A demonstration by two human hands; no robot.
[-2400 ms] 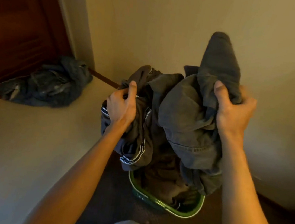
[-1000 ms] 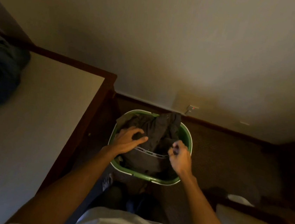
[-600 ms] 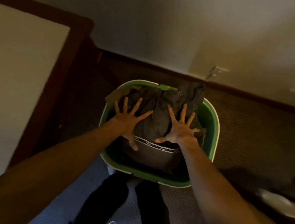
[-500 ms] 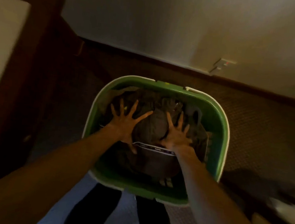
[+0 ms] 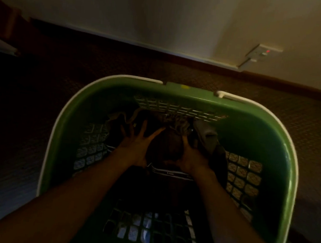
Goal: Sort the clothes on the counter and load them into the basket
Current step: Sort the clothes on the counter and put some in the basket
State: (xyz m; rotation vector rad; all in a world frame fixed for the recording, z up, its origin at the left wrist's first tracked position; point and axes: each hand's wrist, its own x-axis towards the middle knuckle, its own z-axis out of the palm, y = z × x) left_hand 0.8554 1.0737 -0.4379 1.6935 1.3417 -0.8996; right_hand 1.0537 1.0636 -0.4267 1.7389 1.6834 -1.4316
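Both hands deep in green basket: left hand splayed flat, right hand curled on dark clothes at 12 o'clock.

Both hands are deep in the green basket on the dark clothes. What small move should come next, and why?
Probably lift both hands out. The left hand lies spread and the right hand curled on the dark clothes, already well below the basket rim.

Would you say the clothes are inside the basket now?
Inside: the dark clothes lie below the green basket rim, both hands pressing them.
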